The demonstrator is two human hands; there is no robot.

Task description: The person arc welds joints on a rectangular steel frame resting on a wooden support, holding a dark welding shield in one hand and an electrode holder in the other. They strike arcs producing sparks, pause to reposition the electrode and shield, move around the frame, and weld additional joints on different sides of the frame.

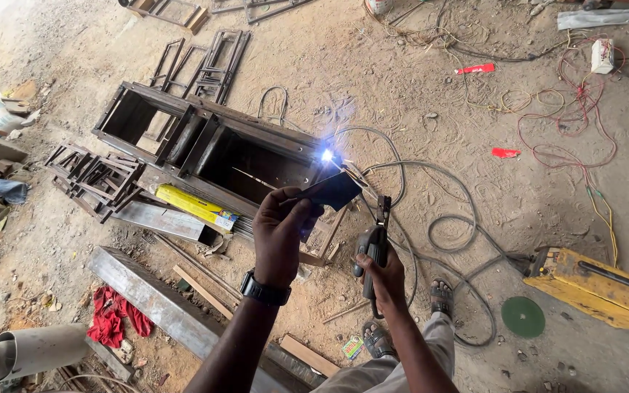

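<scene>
My left hand (279, 231), with a black wristwatch, holds up a dark rectangular shield plate (333, 191) in front of a bright blue-white welding arc (327, 154). The arc burns at the right corner of a rusty steel frame (205, 135) lying on the sandy ground. My right hand (381, 275) grips a black electrode holder (377, 244). Its thin welding rod (352, 175) reaches up to the arc. My sandalled feet (442, 295) show below.
A yellow welding machine (595, 285) sits at right with grey cables (445, 233) looping to it. A green disc (523, 316), a yellow electrode box (196, 207), stacked steel frames (96, 178), a steel beam (151, 298), a red rag (114, 314) and tangled wires (569, 109) lie around.
</scene>
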